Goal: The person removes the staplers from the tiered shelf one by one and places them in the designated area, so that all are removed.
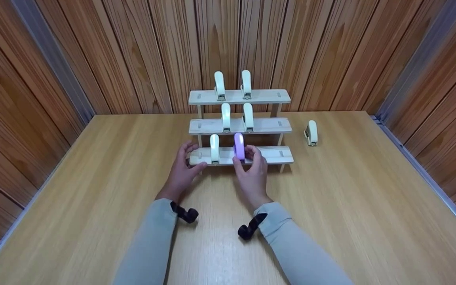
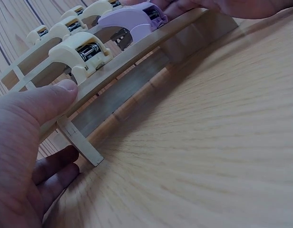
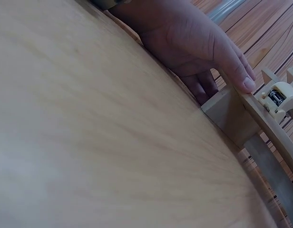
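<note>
A three-tier wooden rack [image 1: 267,155] holds small staplers standing on end. My left hand [image 1: 182,168] grips the left end of its lowest shelf; in the left wrist view the thumb [image 2: 61,97] lies on the front edge, with fingers below near the leg. Beside it stands a white stapler [image 1: 214,148]. My right hand [image 1: 253,174] pinches the purple stapler [image 1: 239,146] low down on the same shelf, thumb in front and fingers at its right. The right wrist view shows my left hand [image 3: 184,42] on the shelf end; my right hand is outside that view.
Two white staplers, including one at the left [image 1: 226,117], stand on the middle shelf; two more, one at the right [image 1: 246,84], are on the top shelf. Another white stapler [image 1: 311,133] sits on the table right of the rack. Wood-panelled walls [image 1: 220,47] enclose the table.
</note>
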Demonstrator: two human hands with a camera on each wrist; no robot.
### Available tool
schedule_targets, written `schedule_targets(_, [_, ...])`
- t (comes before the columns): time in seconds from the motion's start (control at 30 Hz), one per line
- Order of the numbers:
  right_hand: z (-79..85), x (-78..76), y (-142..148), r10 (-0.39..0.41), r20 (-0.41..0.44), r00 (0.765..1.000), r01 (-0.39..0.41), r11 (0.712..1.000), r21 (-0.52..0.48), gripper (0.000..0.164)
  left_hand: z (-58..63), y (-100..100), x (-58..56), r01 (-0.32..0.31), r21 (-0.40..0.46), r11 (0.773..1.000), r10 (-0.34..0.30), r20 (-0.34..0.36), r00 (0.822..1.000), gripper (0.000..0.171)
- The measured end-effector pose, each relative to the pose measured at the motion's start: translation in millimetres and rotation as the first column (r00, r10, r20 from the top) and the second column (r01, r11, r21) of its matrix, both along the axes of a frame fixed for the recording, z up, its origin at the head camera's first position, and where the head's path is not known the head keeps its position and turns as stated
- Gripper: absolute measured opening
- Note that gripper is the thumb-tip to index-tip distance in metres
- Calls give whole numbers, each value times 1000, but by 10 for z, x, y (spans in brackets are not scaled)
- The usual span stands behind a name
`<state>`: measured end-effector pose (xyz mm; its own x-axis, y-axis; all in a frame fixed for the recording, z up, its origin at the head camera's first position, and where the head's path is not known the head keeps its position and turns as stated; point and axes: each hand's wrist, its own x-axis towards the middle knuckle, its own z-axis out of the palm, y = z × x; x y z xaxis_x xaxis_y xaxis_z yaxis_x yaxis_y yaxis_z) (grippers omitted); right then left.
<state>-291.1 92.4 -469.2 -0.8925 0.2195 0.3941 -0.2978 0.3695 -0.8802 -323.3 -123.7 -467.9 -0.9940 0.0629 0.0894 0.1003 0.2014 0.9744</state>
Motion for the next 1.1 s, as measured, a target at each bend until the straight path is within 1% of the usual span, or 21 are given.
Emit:
schedule_targets(0.13, [13,15,-7,-6,28,1000,5,1000,25,48,0,-11,3,7,-2,1000,-7,6,1000,87])
schedule_targets(0.3, [31,23,-12,1,54,999,-3,1000,30,45,-4,-20,-8,6,4,1000,-6,20,1000,88])
schedule_targets(0.53, [27,14,-10,-14,45,999,11,997,75,46,-11,-19,-19,3,5,1000,-3,20,1000,89])
schedule_targets(0.7, [20,-16,-19,-39,13,999,38,995,88,46,-12,-21,-19,10,0,1000,-10,4,1000,86])
schedule_targets(0.87, [16,-7,-26,-39,6,999,38,998,48,44,-15,-26,6,13,-4,1000,-13,10,1000,86])
schedule_targets(1.1, [10,19,-8,-5,-22,1000,5,999,-33,39,-14,-21,23,18,0,1000,-18,2,1000,87])
